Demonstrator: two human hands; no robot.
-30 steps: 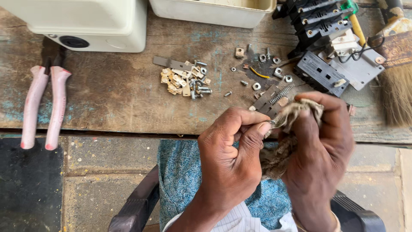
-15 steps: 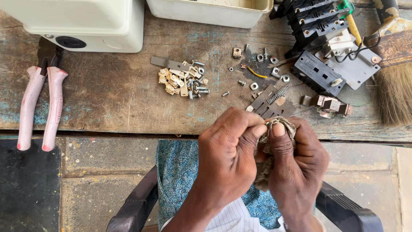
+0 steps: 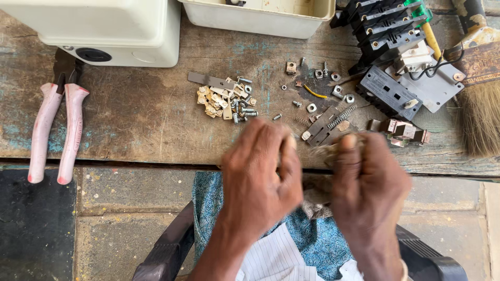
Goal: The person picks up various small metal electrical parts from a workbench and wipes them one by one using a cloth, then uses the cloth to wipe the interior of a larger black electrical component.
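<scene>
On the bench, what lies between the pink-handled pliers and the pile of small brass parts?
Bare, worn wood, in the head view: nothing lies between the pliers and the pile of brass parts.

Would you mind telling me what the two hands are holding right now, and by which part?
The right hand grips a frayed brownish rag at its upper end. The blurred left hand is closed beside it; whether it holds anything cannot be told.

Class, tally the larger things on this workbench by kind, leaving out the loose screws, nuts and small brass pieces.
Pliers with pink handles: 1
Cream boxes: 2
Brush: 1
Black and grey switch blocks: 2
Coil spring: 1
Total: 7
</scene>
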